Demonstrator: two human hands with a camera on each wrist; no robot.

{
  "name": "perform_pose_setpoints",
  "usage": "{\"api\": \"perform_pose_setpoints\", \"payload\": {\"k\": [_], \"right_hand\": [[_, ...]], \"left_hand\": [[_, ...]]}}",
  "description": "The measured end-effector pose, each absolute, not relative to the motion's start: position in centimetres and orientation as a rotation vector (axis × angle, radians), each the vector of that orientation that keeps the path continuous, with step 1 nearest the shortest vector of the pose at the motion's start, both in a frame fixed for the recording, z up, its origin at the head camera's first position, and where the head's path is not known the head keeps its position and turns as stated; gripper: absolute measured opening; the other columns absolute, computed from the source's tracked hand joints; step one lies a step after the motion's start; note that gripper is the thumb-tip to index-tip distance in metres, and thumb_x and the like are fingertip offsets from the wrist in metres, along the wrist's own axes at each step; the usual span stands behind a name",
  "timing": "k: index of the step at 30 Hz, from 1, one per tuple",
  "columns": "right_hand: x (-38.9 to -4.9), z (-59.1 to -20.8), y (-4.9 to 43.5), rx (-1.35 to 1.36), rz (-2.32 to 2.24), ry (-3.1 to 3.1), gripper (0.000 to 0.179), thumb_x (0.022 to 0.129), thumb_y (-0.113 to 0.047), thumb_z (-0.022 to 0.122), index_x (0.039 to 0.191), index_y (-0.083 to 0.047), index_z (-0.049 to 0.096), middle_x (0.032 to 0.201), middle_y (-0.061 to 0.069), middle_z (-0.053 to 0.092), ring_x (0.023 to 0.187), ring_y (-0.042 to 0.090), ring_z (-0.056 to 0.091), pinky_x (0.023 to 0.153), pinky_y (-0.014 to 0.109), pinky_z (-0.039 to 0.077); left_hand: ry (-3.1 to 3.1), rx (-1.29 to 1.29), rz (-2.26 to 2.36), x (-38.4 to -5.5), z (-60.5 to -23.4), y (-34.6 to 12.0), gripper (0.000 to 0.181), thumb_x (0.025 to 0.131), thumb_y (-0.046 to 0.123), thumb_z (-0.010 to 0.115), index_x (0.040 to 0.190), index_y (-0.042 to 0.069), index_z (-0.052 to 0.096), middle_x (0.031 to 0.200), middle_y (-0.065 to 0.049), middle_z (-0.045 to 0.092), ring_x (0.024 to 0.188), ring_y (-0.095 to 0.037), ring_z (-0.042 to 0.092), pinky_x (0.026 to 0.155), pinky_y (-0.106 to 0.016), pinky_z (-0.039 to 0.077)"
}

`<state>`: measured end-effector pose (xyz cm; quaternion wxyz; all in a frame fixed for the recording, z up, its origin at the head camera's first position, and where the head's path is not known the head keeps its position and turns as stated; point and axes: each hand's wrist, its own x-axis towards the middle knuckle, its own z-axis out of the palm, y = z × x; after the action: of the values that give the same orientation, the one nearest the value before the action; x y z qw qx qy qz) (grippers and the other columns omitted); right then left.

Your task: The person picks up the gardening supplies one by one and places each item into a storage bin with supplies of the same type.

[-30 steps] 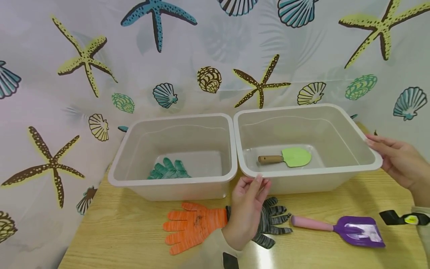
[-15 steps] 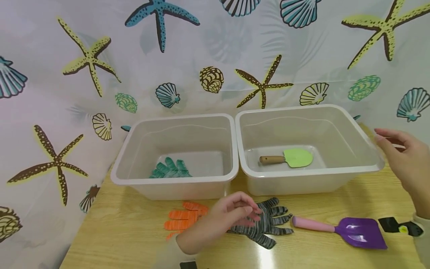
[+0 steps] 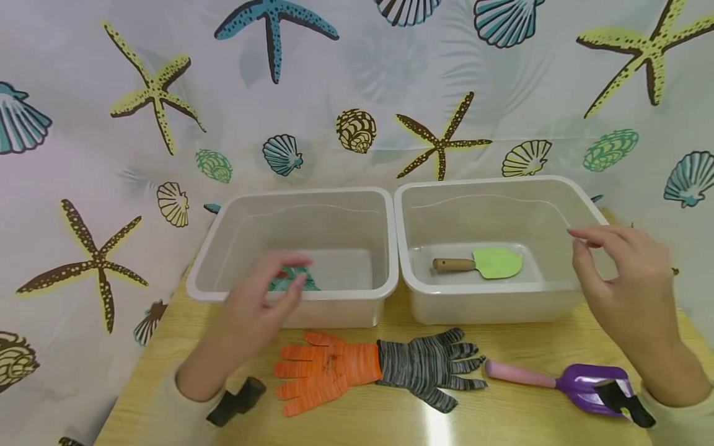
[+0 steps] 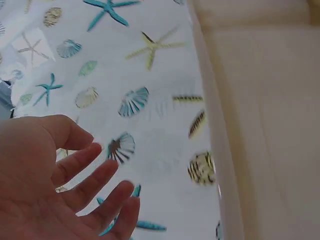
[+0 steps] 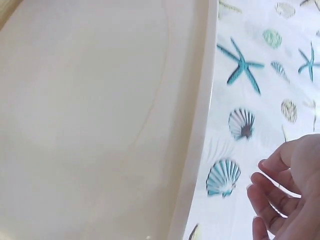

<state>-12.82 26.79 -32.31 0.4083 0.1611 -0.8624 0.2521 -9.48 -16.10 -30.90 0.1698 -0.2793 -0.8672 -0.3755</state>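
Observation:
My left hand [image 3: 253, 306] hovers over the near left part of the left bin [image 3: 385, 272], fingers parted and holding nothing. Partly behind it, a green glove [image 3: 304, 282] lies on that bin's floor. My right hand [image 3: 630, 272] hangs over the right end of the right bin [image 3: 474, 289], its fingers loosely bent with nothing between them. Inside the right bin lies a small trowel with a lime-green blade [image 3: 498, 262] and a wooden handle. Both wrist views show the hands, left [image 4: 75, 185] and right [image 5: 285, 195], beside a pale bin wall.
In front of the bins, an orange glove [image 3: 326, 371] and a grey striped glove [image 3: 421, 365] lie cuff to cuff on the wooden table [image 3: 346, 427]. Right of them rests a purple shovel [image 3: 582, 384] with a pink handle. A sea-patterned cloth [image 3: 312, 80] hangs behind.
Both hands have let go of the right bin's rim. The left hand has swung left across the gloves to the left bin; the right hand has drawn inward over the right bin's end.

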Motion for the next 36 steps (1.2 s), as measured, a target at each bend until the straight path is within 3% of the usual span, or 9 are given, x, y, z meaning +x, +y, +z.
{"api": "perform_pose_setpoints", "payload": {"k": [5, 13, 16, 24, 30, 36], "right_hand": [[-11.9, -33.1, 23.6, 0.577, 0.623, -2.067, 0.025, 0.081, -0.018, 0.052, 0.087, 0.0, 0.068, 0.076, 0.011, 0.064, 0.071, 0.027, 0.053, 0.071, 0.028, 0.03], [-10.9, -35.7, 19.4, 0.862, 0.545, -2.002, 0.031, 0.085, -0.023, 0.044, 0.084, -0.004, 0.069, 0.065, -0.002, 0.058, 0.052, 0.011, 0.046, 0.048, 0.025, 0.038], [-10.9, -37.4, 18.4, 0.98, 0.528, -2.052, 0.03, 0.086, -0.023, 0.043, 0.088, -0.007, 0.068, 0.072, -0.002, 0.062, 0.059, 0.012, 0.053, 0.053, 0.028, 0.045], [-10.3, -41.4, 15.3, 1.219, 0.549, -2.188, 0.02, 0.085, -0.022, 0.047, 0.088, -0.016, 0.065, 0.079, -0.009, 0.06, 0.068, 0.009, 0.055, 0.061, 0.03, 0.048], [-9.9, -42.9, 13.0, 1.415, 0.485, -2.325, 0.017, 0.077, -0.018, 0.058, 0.093, -0.019, 0.064, 0.085, -0.01, 0.059, 0.079, 0.009, 0.055, 0.076, 0.029, 0.047], [-10.1, -43.9, 11.7, 1.538, 0.482, -2.332, 0.017, 0.076, -0.015, 0.062, 0.092, -0.018, 0.065, 0.083, -0.01, 0.056, 0.077, 0.008, 0.052, 0.07, 0.026, 0.046]], "left_hand": [[-2.38, -0.506, -0.59, -12.9, -30.8, -21.9, 0.033, 0.084, 0.011, 0.054, 0.116, 0.002, 0.053, 0.123, -0.011, 0.048, 0.114, -0.028, 0.04, 0.097, -0.041, 0.032], [-2.726, -0.167, -0.348, -17.1, -33.1, -29.1, 0.049, 0.09, 0.026, 0.046, 0.13, 0.0, 0.037, 0.138, -0.019, 0.03, 0.124, -0.04, 0.025, 0.093, -0.062, 0.024], [-2.841, -0.11, -0.336, -18.2, -34.0, -30.5, 0.055, 0.092, 0.032, 0.041, 0.134, -0.001, 0.03, 0.141, -0.021, 0.022, 0.126, -0.041, 0.018, 0.09, -0.067, 0.021], [-2.921, -0.121, -0.237, -20.3, -34.8, -30.9, 0.06, 0.092, 0.031, 0.037, 0.139, -0.001, 0.018, 0.143, -0.021, 0.016, 0.13, -0.039, 0.007, 0.095, -0.065, 0.015], [-2.942, -0.058, -0.198, -20.6, -35.4, -30.5, 0.051, 0.094, 0.026, 0.031, 0.135, -0.003, 0.027, 0.143, -0.022, 0.016, 0.131, -0.039, 0.0, 0.094, -0.066, 0.013], [-2.894, -0.055, -0.174, -20.5, -35.3, -30.1, 0.046, 0.093, 0.022, 0.033, 0.131, -0.005, 0.035, 0.141, -0.022, 0.021, 0.13, -0.039, 0.005, 0.097, -0.063, 0.014]]}}
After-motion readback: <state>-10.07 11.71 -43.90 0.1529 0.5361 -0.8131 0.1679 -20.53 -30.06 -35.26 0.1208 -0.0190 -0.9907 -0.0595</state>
